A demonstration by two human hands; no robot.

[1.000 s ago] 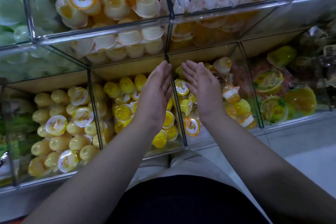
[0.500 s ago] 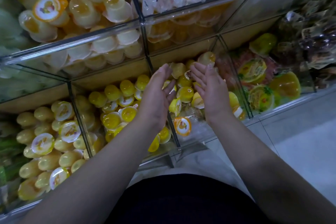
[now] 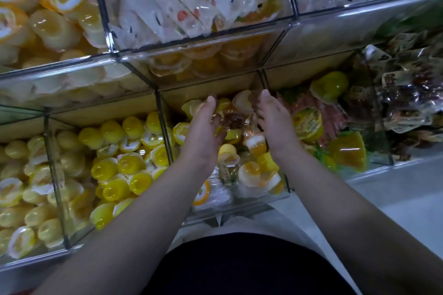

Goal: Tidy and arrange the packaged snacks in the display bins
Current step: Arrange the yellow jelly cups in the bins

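Both hands reach into the middle lower bin (image 3: pixel 239 212), a clear box with see-through walls. The left hand (image 3: pixel 206 132) has its fingers straight and together, palm turned toward the right hand (image 3: pixel 275 124), which mirrors it with its fingers straight and its palm facing back. Neither hand holds anything. The two are apart, with a gap between the palms.

In that gap, and below the wrists, lie loose cups (image 3: pixel 255 146) of yellow and orange jelly, piled at all angles. A brown packet (image 3: pixel 236 120) sits among them between the fingers of the two hands. Whether the fingertips touch the pile cannot be told.

Just left of the left hand stands a clear divider (image 3: pixel 165 136), and beyond it a bin of yellow cups (image 3: pixel 129 163). Just right of the right hand are big cups (image 3: pixel 347 151) of orange and green jelly, and well past those lie dark packets (image 3: pixel 407 93).

Above the fingertips, on the upper tier, white packets (image 3: pixel 179 7) fill one bin, and orange cups (image 3: pixel 55 26) fill the bin up and to the left.
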